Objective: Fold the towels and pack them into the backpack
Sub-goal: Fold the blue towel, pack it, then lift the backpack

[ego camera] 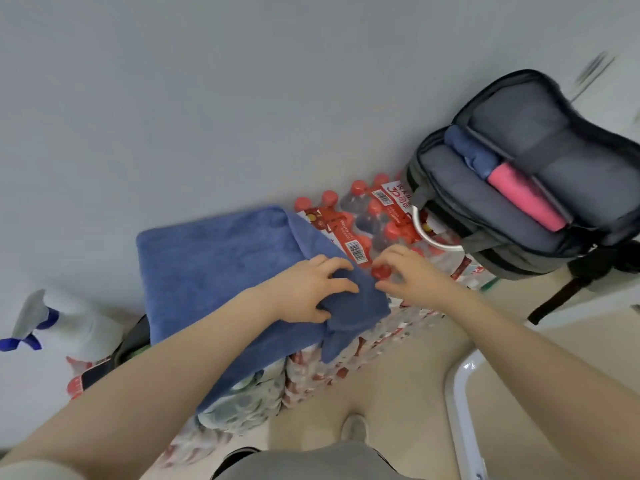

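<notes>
From my feed, both bare forearms reach forward and down over the stacked packs of red-capped water bottles. My left hand lies palm-down on the blue towel, wrist angled in from the lower left; its fingers are curled and dig into the cloth near the towel's right corner, and the thumb presses a fold just below, so the hand grips the fabric. My right hand comes in from the lower right, fingers bent and spread like a claw. Its fingertips sit at the towel's right edge, just above a red bottle cap; I cannot tell whether they pinch the cloth or only touch it.

The blue towel lies spread over the top of the bottle packs, mostly flat, with its near right corner hanging down over the front of the stack. The backpack rests on the packs to the right, well apart from both hands, its main compartment unzipped wide. A folded blue towel and a rolled pink towel sit in it, end to end. A white spray bottle stands at the far left.
</notes>
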Demonstrator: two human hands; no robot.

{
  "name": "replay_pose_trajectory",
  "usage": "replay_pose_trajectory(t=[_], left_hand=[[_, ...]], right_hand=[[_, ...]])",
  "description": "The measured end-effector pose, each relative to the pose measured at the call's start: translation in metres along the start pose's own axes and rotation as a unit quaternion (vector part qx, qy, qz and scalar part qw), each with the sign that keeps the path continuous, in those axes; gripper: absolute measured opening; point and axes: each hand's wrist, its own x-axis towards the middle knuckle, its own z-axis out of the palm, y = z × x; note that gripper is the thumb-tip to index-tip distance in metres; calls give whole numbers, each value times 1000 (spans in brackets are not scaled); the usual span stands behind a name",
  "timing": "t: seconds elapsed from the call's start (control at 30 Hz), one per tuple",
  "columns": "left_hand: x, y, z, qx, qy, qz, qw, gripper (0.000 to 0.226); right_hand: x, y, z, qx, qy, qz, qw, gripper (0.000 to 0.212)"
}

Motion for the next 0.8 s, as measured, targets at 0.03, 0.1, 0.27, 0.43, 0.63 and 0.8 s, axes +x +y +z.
replay_pose_trajectory(t=[0.03,0.1,0.27,0.43,0.63,0.8], left_hand=[[3,1,-2,12,-15,3,1000,56],[7,2,-7,28,-28,14,999,58],[11,3,-11,148,-77,37,985,62],[7,-9,1,161,32,124,979,29],[17,-16,-19,42,247,24,968,37],[37,-11,-54,-18,311,-72,947,41]], right_hand=[[0,2,-1,17,3,7,1000,32],[2,4,-1,33,8,7,999,27],[6,-1,-1,63,26,1,998,14],[3,-6,2,78,-2,12,997,22],[-13,-13,0,335,-9,106,936,26],[-27,-12,13,389,-32,97,915,39]])
